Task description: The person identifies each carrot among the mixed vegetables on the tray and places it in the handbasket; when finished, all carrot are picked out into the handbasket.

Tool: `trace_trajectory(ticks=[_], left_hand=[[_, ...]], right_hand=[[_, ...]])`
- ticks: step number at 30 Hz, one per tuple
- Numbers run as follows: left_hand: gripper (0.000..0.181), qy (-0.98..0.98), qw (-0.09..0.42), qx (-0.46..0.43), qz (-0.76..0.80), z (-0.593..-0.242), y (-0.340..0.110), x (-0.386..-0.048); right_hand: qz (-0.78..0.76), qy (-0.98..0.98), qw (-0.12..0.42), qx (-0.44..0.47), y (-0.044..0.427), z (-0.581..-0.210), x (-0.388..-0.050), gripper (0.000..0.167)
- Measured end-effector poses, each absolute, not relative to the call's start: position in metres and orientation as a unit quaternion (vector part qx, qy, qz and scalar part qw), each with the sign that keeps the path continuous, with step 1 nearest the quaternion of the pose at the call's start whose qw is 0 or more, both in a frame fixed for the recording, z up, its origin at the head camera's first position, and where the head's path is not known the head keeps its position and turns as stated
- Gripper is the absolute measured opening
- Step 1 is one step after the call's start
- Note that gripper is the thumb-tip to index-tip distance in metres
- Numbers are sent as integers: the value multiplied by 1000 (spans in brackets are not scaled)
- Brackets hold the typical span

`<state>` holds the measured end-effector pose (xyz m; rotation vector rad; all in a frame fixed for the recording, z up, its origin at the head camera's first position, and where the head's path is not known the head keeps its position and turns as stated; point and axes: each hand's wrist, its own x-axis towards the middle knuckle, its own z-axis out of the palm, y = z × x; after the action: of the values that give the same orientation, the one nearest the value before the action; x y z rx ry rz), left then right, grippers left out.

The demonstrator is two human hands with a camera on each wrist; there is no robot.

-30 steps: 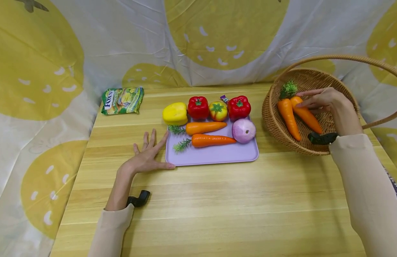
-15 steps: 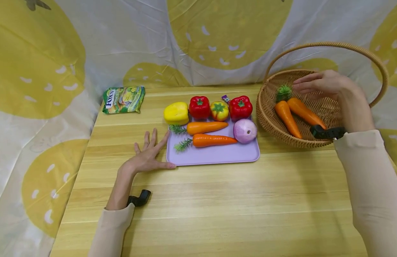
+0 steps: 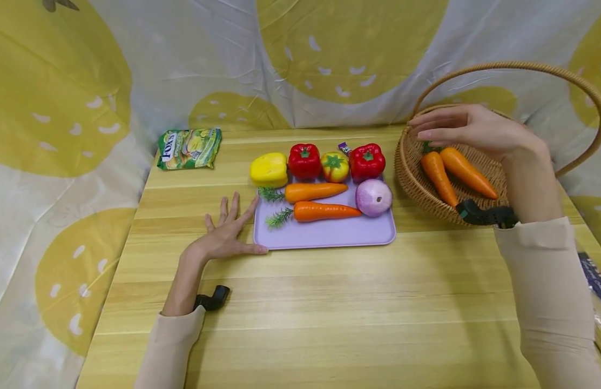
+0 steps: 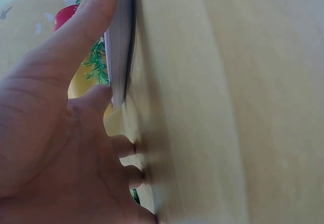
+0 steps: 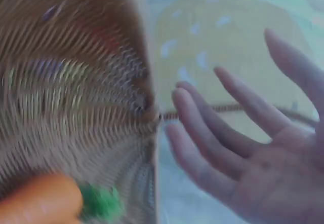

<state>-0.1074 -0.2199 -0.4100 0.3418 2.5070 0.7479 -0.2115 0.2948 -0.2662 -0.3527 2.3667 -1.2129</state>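
Observation:
My left hand (image 3: 222,235) lies spread at the left end of a lilac tray (image 3: 329,236), thumb and index finger touching its edge, as the left wrist view also shows. On the tray are two carrots (image 3: 324,211) with green tops, a purple onion (image 3: 373,198), two red bell peppers (image 3: 304,161), a yellow-red tomato (image 3: 335,166) and a yellow bell pepper (image 3: 269,169) at the back left corner. My right hand (image 3: 485,132) hovers over a wicker basket (image 3: 407,186), fingers extended, holding nothing. Two more carrots (image 3: 467,173) lie in the basket; the hand partly hides their tops.
A green FOX'S candy bag (image 3: 190,149) lies at the back left of the wooden table (image 3: 329,319). A small purple wrapper (image 3: 344,148) sits behind the tray. The basket's tall handle (image 3: 514,65) arches up behind my right hand. Dark packaging (image 3: 595,278) shows at the right edge.
My right hand has come away from the carrots in the basket and risen, then moved left over the basket rim. The basket and its handle have shifted slightly. My left hand stays at the tray.

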Motion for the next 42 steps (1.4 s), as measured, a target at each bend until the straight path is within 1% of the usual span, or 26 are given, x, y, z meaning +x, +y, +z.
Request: trace_trajectory(ticks=[3,5,12,16,27,33,42], left_hand=[[120,922,259,124,260,-405,-218,-108],[120,923,261,122,253,-404,-217,-108],[119,924,261,123,251,-403,-216,-109],[120,923,260,124,255,-404,-216,-109],[120,923,261,123,255,-405,-217,-109],[120,923,262,122,255,-406,-217,-109],[120,923,261,123,253,-405,-216,-110]], right_hand=[[-458,848,212,-162,281,-266,-204,44],[-463,845,207,-168,271,-266,-200,43],[-463,843,215,-169,234,-266,-187,44],[-470,835,217,-188,215,-272,-185,42],[-526,789,233,-215,169,-301,-183,44],[-502,793,235,-254,145,-322,-180,47],[-495,778,261,-286,117,-353,-170,51]])
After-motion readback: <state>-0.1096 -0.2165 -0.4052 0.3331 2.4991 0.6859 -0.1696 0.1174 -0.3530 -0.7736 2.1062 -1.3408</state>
